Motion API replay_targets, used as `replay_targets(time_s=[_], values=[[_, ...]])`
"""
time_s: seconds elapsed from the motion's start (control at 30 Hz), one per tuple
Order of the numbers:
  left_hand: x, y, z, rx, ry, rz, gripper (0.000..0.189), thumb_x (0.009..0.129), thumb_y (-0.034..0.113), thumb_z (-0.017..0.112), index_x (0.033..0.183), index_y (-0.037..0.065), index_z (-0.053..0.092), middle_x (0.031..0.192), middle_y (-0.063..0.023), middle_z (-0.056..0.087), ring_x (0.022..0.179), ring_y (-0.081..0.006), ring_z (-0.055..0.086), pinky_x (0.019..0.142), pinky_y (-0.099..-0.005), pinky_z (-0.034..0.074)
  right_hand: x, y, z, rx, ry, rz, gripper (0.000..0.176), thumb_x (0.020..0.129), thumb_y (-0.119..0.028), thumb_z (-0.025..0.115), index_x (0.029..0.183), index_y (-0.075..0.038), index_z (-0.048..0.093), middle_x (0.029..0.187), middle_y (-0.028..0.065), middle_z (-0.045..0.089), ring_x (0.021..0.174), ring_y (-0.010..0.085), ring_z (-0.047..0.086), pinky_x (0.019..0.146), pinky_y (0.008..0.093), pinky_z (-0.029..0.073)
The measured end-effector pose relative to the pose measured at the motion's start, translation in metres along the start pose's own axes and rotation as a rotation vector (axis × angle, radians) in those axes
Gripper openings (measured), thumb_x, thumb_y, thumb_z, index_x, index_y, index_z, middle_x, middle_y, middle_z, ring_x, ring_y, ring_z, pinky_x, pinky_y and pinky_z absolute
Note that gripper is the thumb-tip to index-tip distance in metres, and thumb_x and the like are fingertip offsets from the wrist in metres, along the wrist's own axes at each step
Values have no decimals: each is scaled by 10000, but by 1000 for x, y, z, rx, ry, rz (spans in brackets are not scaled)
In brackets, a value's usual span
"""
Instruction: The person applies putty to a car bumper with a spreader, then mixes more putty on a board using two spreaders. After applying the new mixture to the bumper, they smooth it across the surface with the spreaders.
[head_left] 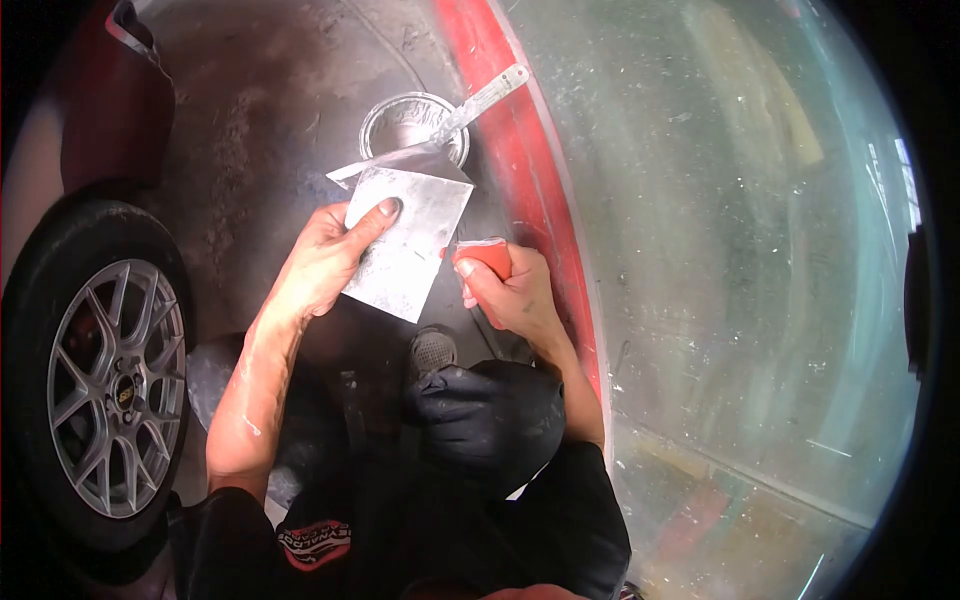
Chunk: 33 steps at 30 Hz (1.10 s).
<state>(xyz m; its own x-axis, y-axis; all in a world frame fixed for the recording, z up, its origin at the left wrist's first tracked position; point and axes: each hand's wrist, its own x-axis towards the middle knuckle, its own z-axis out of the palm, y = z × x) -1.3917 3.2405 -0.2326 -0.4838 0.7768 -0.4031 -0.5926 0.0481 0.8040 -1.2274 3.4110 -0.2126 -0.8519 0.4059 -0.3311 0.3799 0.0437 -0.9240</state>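
Note:
A bent, pale mixing board [410, 240], smudged grey, is held in my left hand [340, 250], thumb on top and fingers behind it. My right hand [520, 295] grips a red spreader [487, 275] with whitish paste along its upper edge. That spreader is close to the right side of the board. Just beyond the board stands a round can [400, 125] with grey paste around its inner rim. Across the can's mouth leans a pale flat stirring stick [485, 100] with holes in its end; the board partly covers the can.
To the right runs a large car panel with scuffed greenish-grey filler [700, 280] and a red edge strip [535, 170]. A car wheel [115, 390] stands at the left below dark red bodywork [115, 110]. My bent knee [490, 420] is below my hands, over the dusty floor [260, 110].

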Motion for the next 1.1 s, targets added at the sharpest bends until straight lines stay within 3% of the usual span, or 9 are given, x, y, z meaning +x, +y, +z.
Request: replay_targets(time_s=[0.43, 0.5, 0.6, 0.73, 0.8, 0.83, 0.93, 1.03, 1.1], values=[[-3, 1, 3, 6, 9, -32, 356, 985, 304, 649, 1093, -34, 676, 892, -61, 719, 741, -87, 660, 686, -274, 544, 1, 1, 3, -31, -6, -35, 131, 925, -82, 638, 981, 17, 702, 717, 11, 641, 621, 59, 579, 571, 233, 478], [-3, -1, 6, -2, 29, -18, 332, 976, 312, 659, 1032, -13, 692, 838, -33, 711, 669, -73, 638, 622, -256, 527, 3, 3, 4, -61, 3, -74, 134, 921, -78, 638, 970, 27, 706, 727, 25, 660, 611, 76, 604, 565, 239, 489], [-1, -9, 1, -9, 12, -27, 354, 984, 324, 645, 1058, -19, 687, 874, -45, 715, 703, -79, 642, 653, -256, 530, 3, 7, 3, -255, 47, -165, 130, 915, -83, 652, 972, 20, 709, 728, 29, 663, 611, 77, 602, 566, 242, 485], [2, -16, 3, -151, 41, -25, 372, 995, 338, 625, 1081, -19, 686, 920, -55, 720, 762, -85, 647, 702, -263, 532, 6, 12, 4, -350, 301, -272, 155, 892, -109, 674, 1003, -11, 719, 716, 117, 666, 628, 134, 619, 581, 306, 476], [2, -13, 1, -145, 51, 21, 367, 999, 337, 618, 1087, -12, 689, 929, -51, 721, 778, -91, 648, 722, -273, 533, 15, 38, -8, -316, 424, -240, 157, 897, -107, 664, 1010, -13, 719, 739, 134, 674, 634, 159, 630, 589, 318, 481], [1, -12, 1, -141, 60, 46, 365, 1001, 337, 615, 1090, -9, 690, 933, -49, 721, 786, -94, 648, 732, -278, 533, 24, 64, -17, -285, 457, -213, 172, 917, -151, 652, 997, -9, 707, 762, 148, 684, 655, 237, 667, 598, 371, 500], [0, -11, -7, -105, 96, 104, 358, 1010, 336, 602, 1079, 1, 704, 924, -39, 719, 787, -87, 634, 733, -282, 523, 40, 146, -42, -804, 328, -250, 250, 955, -237, 617, 1075, -24, 669, 816, 172, 676, 695, 338, 684, 635, 440, 523], [0, -6, -7, 21, 215, 216, 353, 1013, 335, 598, 1059, 6, 718, 909, -27, 716, 791, -73, 616, 728, -270, 507, 44, 252, -48, -1174, 162, -103, 328, 991, -308, 548, 1171, -42, 610, 882, 192, 644, 763, 396, 667, 673, 481, 525], [0, -9, -12, -21, 282, 264, 348, 1011, 333, 604, 1043, 8, 724, 903, -25, 713, 794, -64, 606, 725, -266, 500, 38, 281, -43, -1290, 262, -206, 334, 996, -307, 532, 1204, -52, 589, 901, 178, 607, 792, 373, 650, 676, 466, 523]])
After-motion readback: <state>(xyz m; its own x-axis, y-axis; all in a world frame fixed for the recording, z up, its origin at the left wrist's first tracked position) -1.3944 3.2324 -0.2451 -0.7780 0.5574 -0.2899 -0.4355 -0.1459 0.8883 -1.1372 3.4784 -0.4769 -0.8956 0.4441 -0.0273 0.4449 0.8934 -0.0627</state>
